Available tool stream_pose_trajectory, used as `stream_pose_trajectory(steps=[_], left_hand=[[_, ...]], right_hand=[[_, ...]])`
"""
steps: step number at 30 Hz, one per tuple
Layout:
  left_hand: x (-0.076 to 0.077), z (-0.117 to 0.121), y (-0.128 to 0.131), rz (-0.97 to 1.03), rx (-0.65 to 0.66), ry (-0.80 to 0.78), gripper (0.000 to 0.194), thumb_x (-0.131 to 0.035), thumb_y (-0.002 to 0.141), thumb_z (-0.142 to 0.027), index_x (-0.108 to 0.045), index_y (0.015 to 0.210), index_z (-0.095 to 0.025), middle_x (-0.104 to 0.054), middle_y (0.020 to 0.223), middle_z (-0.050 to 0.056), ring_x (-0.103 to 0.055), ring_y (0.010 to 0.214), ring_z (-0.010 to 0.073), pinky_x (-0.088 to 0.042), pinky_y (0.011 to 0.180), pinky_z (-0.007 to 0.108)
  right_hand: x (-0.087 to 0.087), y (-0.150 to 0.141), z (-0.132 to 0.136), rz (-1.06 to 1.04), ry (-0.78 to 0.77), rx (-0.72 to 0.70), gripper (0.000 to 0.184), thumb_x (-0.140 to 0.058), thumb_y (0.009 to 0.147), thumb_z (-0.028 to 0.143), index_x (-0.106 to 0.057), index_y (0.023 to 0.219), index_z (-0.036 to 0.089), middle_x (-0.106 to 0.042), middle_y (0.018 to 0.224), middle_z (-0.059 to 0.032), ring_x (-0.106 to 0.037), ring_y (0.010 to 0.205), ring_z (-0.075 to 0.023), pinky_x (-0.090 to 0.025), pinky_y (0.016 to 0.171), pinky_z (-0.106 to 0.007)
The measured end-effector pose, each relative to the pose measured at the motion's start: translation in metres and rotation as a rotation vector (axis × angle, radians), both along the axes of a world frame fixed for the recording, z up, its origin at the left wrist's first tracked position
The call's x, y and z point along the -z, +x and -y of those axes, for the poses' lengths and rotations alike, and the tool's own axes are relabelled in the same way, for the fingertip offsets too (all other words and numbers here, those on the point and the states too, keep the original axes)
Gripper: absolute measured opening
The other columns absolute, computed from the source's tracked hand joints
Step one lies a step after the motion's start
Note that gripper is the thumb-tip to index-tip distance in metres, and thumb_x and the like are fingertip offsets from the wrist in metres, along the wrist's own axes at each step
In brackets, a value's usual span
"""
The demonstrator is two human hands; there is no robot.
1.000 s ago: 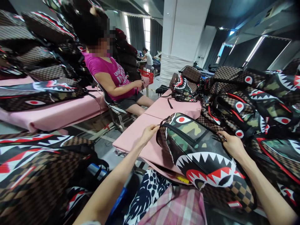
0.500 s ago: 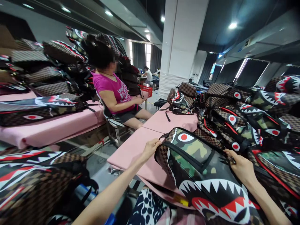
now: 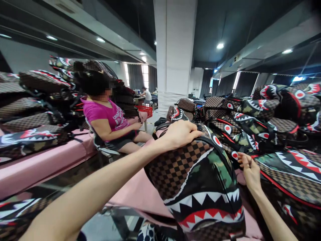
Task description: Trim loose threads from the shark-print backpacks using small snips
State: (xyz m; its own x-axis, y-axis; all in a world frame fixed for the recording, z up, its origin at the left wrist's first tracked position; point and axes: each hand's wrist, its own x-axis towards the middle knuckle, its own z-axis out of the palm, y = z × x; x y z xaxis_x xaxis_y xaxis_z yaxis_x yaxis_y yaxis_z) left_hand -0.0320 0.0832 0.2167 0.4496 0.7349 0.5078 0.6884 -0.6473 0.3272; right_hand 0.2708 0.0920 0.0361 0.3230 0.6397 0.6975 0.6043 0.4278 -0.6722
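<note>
A shark-mouth backpack [image 3: 200, 180] with brown checks and green camouflage stands tilted up on the pink table [image 3: 135, 190] right in front of me. My left hand [image 3: 182, 134] is closed over its top edge by the black handle. My right hand [image 3: 248, 167] grips its right side, fingers curled against the fabric. The bag hides much of the table behind it.
Several more shark backpacks [image 3: 253, 130] are heaped on the right and stacked on a pink table [image 3: 37, 164] at left. A person in a magenta shirt [image 3: 105, 117] sits on a chair across the aisle. A white pillar [image 3: 174, 53] stands behind, with a red basket [image 3: 144, 110] near it.
The backpack has been lifted from lying flat to standing on end, its checkered side turned toward me. My left hand moved up onto its top. The camera tilted upward.
</note>
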Motion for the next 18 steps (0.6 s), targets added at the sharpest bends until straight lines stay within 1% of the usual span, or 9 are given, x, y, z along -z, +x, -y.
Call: stream_pose_trajectory(steps=[1, 3, 5, 7, 11, 12, 14, 16, 18], left_hand=[[-0.003, -0.003, 0.009, -0.037, -0.022, -0.023, 0.038, -0.048, 0.077, -0.043, -0.055, 0.051, -0.016, -0.048, 0.050, -0.003, -0.041, 0.050, 0.0095, -0.027, 0.050, 0.022], [-0.007, -0.007, 0.025, -0.101, -0.060, -0.080, 0.038, -0.047, 0.076, -0.043, -0.057, 0.051, -0.016, -0.049, 0.049, -0.001, -0.044, 0.050, 0.0112, -0.029, 0.050, 0.023], [-0.011, -0.008, 0.041, -0.139, -0.088, -0.119, 0.038, -0.046, 0.075, -0.043, -0.060, 0.053, -0.016, -0.053, 0.051, 0.001, -0.048, 0.052, 0.0131, -0.032, 0.051, 0.024], [-0.016, -0.004, 0.054, -0.164, -0.102, -0.127, 0.037, -0.046, 0.075, -0.043, -0.064, 0.057, -0.016, -0.058, 0.057, 0.004, -0.053, 0.057, 0.0156, -0.037, 0.055, 0.026], [-0.029, -0.001, 0.064, -0.213, -0.172, -0.021, 0.031, -0.047, 0.074, -0.039, -0.067, 0.067, -0.015, -0.065, 0.070, 0.010, -0.059, 0.071, 0.0218, -0.042, 0.065, 0.030], [-0.032, -0.004, 0.061, -0.217, -0.185, -0.027, 0.030, -0.048, 0.074, -0.036, -0.066, 0.066, -0.014, -0.064, 0.069, 0.010, -0.059, 0.071, 0.0221, -0.042, 0.064, 0.030], [-0.032, -0.014, 0.046, -0.194, -0.183, -0.129, 0.027, -0.049, 0.073, -0.031, -0.061, 0.056, -0.013, -0.060, 0.058, 0.009, -0.058, 0.063, 0.0197, -0.040, 0.059, 0.028], [-0.020, -0.027, 0.025, -0.111, -0.154, -0.317, 0.029, -0.053, 0.070, -0.029, -0.052, 0.046, -0.014, -0.051, 0.045, 0.004, -0.051, 0.051, 0.0147, -0.035, 0.051, 0.025], [0.010, -0.038, 0.008, 0.080, -0.140, -0.564, 0.032, -0.058, 0.067, -0.033, -0.046, 0.043, -0.015, -0.043, 0.040, 0.000, -0.044, 0.044, 0.0108, -0.027, 0.045, 0.023]], right_hand=[[-0.017, -0.012, 0.007, 0.040, 0.042, -0.097, 0.032, -0.041, 0.089, 0.042, -0.062, 0.102, 0.020, -0.064, 0.088, -0.0064, -0.061, 0.078, -0.0193, -0.048, 0.066, -0.030], [-0.051, -0.037, 0.020, 0.229, 0.123, -0.280, 0.026, -0.048, 0.087, 0.038, -0.061, 0.105, 0.023, -0.060, 0.104, -0.0066, -0.057, 0.095, -0.0208, -0.047, 0.077, -0.031], [-0.075, -0.057, 0.027, 0.332, 0.131, -0.306, 0.026, -0.053, 0.085, 0.036, -0.059, 0.107, 0.024, -0.058, 0.104, -0.0059, -0.057, 0.094, -0.0201, -0.046, 0.077, -0.030], [-0.086, -0.065, 0.027, 0.372, 0.141, -0.256, 0.024, -0.054, 0.084, 0.035, -0.060, 0.104, 0.023, -0.059, 0.094, -0.0048, -0.058, 0.085, -0.0189, -0.046, 0.072, -0.030], [-0.081, -0.051, 0.016, 0.428, 0.198, -0.152, 0.019, -0.052, 0.085, 0.035, -0.061, 0.094, 0.021, -0.057, 0.080, -0.0034, -0.056, 0.074, -0.0182, -0.045, 0.065, -0.029], [-0.078, -0.043, 0.013, 0.428, 0.209, -0.124, 0.019, -0.053, 0.084, 0.035, -0.062, 0.092, 0.021, -0.057, 0.080, -0.0035, -0.056, 0.074, -0.0185, -0.044, 0.065, -0.030], [-0.071, -0.023, 0.011, 0.381, 0.191, -0.038, 0.020, -0.054, 0.081, 0.038, -0.062, 0.087, 0.020, -0.059, 0.080, -0.0037, -0.057, 0.074, -0.0194, -0.043, 0.067, -0.031], [-0.060, 0.001, 0.010, 0.264, 0.125, 0.079, 0.023, -0.056, 0.077, 0.041, -0.063, 0.083, 0.019, -0.061, 0.077, -0.0035, -0.057, 0.072, -0.0199, -0.043, 0.066, -0.031], [-0.044, 0.029, 0.010, 0.126, 0.052, 0.189, 0.029, -0.057, 0.073, 0.045, -0.064, 0.082, 0.018, -0.062, 0.074, -0.0035, -0.056, 0.067, -0.0195, -0.042, 0.062, -0.030]])
